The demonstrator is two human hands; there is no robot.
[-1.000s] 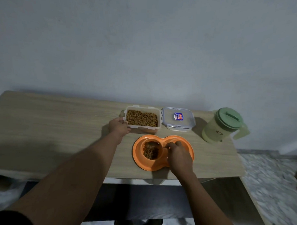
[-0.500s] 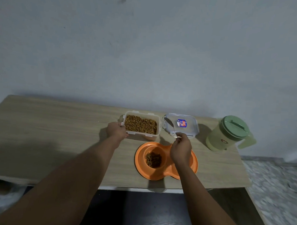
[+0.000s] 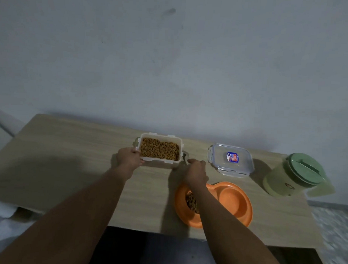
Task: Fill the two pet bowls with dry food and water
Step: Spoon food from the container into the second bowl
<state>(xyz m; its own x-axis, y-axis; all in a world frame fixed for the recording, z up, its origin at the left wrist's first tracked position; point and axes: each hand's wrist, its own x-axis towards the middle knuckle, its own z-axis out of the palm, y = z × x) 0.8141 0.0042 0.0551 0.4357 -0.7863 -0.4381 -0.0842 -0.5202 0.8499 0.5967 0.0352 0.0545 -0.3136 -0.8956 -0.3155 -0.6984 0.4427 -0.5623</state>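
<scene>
An orange double pet bowl (image 3: pixel 243 219) sits at the table's near edge. Its left well holds some brown dry food (image 3: pixel 190 201), partly hidden by my right forearm, and its right well (image 3: pixel 232 201) looks dry. The clear food container (image 3: pixel 159 151), full of kibble, stands further back. My left hand (image 3: pixel 128 159) grips its left side. My right hand (image 3: pixel 195 172) hovers just right of the container with fingers curled around what looks like a small spoon (image 3: pixel 185 156). A green lidded water pitcher (image 3: pixel 294 175) stands at the far right.
The container's clear lid (image 3: pixel 231 159) lies flat between the container and the pitcher. The wooden table (image 3: pixel 69 157) stands against a grey wall. Its right edge is close to the pitcher, with tiled floor (image 3: pixel 335 226) beyond.
My right hand has moved from the bowl's left well up and left to the container's right side. The view shifted, and my left hand stayed on the container.
</scene>
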